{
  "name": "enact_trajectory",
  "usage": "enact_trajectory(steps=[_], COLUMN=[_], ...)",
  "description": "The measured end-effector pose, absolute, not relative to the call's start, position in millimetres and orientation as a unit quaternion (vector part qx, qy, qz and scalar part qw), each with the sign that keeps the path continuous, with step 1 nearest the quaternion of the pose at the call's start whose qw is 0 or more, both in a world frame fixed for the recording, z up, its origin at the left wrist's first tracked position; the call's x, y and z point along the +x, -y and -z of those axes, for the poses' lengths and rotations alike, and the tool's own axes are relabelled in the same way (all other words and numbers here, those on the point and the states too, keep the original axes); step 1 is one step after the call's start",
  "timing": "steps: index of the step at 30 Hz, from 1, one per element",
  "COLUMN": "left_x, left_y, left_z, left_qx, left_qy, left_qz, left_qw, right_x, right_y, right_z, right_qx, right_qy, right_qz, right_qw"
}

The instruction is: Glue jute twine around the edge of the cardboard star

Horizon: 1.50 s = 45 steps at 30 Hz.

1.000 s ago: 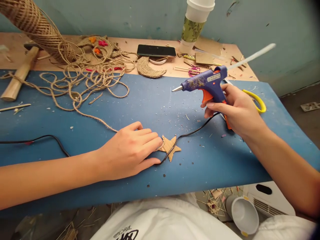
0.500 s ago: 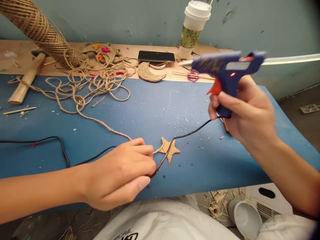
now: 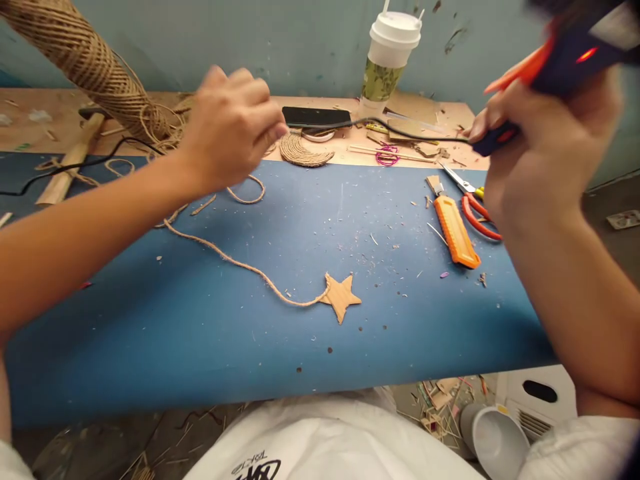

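My right hand (image 3: 545, 140) is wrapped round the handle of a dark blue hot glue gun (image 3: 565, 73), raised at the upper right with its red light on. Part of the gun lies outside the view. My left hand (image 3: 233, 127) is lifted over the back of the table, fingers curled on the gun's black cord (image 3: 415, 133), which comes out at the fingertips and runs across to the gun. A small cardboard star (image 3: 342, 297) lies flat on the blue mat. Jute twine (image 3: 240, 263) runs from the left to the star's left edge and touches it.
An orange utility knife (image 3: 456, 230) and red-handled scissors (image 3: 480, 217) lie at the right. Along the back are a twine spool (image 3: 85, 60), a phone (image 3: 316, 117), a twine-covered crescent (image 3: 304, 150) and a lidded cup (image 3: 393, 53). A hammer (image 3: 73, 160) lies left.
Both hands have risen from the mat, the left towards the back and the right up and rightwards with the glue gun. The cord has lifted off the star. The knife and scissors are uncovered.
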<state>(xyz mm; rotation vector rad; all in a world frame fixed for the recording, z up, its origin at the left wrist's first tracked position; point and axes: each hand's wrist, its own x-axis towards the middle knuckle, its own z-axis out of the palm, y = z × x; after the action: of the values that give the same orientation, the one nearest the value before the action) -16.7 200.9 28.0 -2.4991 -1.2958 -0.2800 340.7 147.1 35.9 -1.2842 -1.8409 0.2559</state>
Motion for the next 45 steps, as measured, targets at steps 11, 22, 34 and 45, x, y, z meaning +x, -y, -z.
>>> enact_trajectory(steps=[11, 22, 34, 45], left_x=[6, 44, 49, 43], left_y=[-137, -139, -144, -153], left_z=[-5, -18, -6, 6], left_qx=[-0.841, -0.894, -0.904, -0.926], left_qy=[0.345, 0.294, 0.267, 0.239], left_qz=[0.409, 0.299, 0.309, 0.271], left_qw=[0.083, 0.157, 0.126, 0.114], right_x=[317, 304, 300, 298], right_y=[-116, -97, -98, -105], right_z=[12, 6, 11, 29], right_qx=[-0.532, -0.517, -0.527, -0.536], right_qy=[0.691, 0.681, 0.671, 0.665], right_qz=[-0.279, -0.383, -0.405, -0.418], right_qw=[0.402, 0.350, 0.328, 0.309])
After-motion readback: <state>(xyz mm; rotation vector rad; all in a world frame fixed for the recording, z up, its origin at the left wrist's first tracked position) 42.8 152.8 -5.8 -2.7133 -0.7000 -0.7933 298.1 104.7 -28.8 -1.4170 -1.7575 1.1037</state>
